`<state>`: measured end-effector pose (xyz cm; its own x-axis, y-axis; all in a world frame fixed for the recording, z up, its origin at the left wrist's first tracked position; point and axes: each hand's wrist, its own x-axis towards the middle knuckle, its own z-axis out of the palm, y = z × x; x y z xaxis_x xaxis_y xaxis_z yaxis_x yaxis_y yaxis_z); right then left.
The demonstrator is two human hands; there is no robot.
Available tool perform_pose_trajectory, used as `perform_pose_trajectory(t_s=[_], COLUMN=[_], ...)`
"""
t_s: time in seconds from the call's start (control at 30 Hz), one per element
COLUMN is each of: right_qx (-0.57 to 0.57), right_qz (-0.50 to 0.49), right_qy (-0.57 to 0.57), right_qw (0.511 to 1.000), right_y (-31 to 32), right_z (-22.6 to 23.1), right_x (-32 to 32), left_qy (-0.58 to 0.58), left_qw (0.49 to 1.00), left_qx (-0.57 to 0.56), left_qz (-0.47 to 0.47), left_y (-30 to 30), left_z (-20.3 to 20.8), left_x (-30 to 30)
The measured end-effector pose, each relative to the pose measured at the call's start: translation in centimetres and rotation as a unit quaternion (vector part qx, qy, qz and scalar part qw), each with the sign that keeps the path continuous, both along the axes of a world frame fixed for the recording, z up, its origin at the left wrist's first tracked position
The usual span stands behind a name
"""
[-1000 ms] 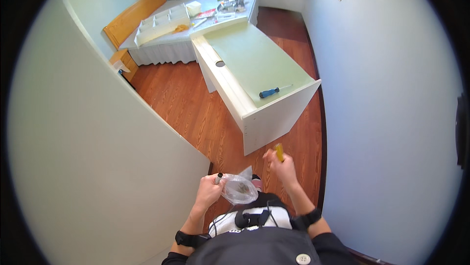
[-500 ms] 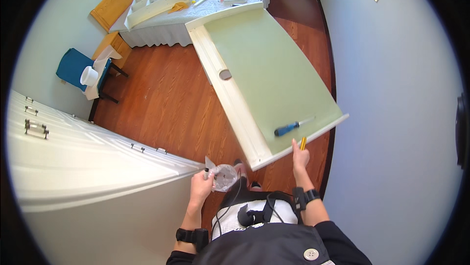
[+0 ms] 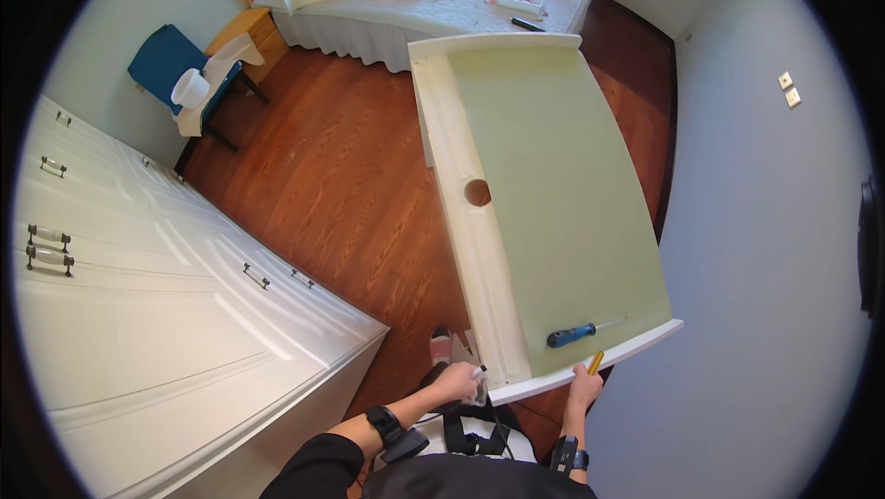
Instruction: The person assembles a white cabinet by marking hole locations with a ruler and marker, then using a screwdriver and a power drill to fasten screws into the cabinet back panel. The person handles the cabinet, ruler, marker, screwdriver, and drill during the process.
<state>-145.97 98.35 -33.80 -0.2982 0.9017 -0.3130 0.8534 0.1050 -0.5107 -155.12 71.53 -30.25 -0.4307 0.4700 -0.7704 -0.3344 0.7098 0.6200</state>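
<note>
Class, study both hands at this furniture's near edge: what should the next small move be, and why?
Perhaps the right hand should lay its yellow tool beside the blue screwdriver: that hand is at the white edge, the screwdriver lies just beyond on the green panel, and the left hand holds a plastic bag.

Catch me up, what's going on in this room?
A person stands at the near end of a white desk with a green top. Their right hand grips a yellow tool by the near edge; their left hand holds a clear plastic bag by the near left corner. A blue screwdriver lies on the green top, in neither hand.
</note>
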Motion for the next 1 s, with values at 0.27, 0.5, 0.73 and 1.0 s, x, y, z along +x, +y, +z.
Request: perform_pose_trajectory(t_s=[0.27,0.5,0.73,1.0], right_qx=[-0.010,-0.052,-0.045,0.109], right_qz=[0.029,0.053,0.124,0.065], right_qy=[0.069,0.107,0.002,-0.107], right_qw=[0.997,0.991,0.991,0.986], right_y=[13.6,24.4,27.8,17.9], right_z=[-3.5,-4.4,-4.2,1.8], right_x=[-2.5,-5.4,-6.7,-22.3], left_qy=[0.200,0.116,0.192,0.231], left_qw=[0.972,0.988,0.971,0.922], left_qx=[-0.023,0.035,-0.017,-0.109], left_qz=[-0.117,0.098,0.143,0.292], left_y=[5.5,0.9,-7.8,-23.6], left_z=[1.3,5.8,7.4,9.6], left_x=[-2.5,-8.8,-22.5,-46.3])
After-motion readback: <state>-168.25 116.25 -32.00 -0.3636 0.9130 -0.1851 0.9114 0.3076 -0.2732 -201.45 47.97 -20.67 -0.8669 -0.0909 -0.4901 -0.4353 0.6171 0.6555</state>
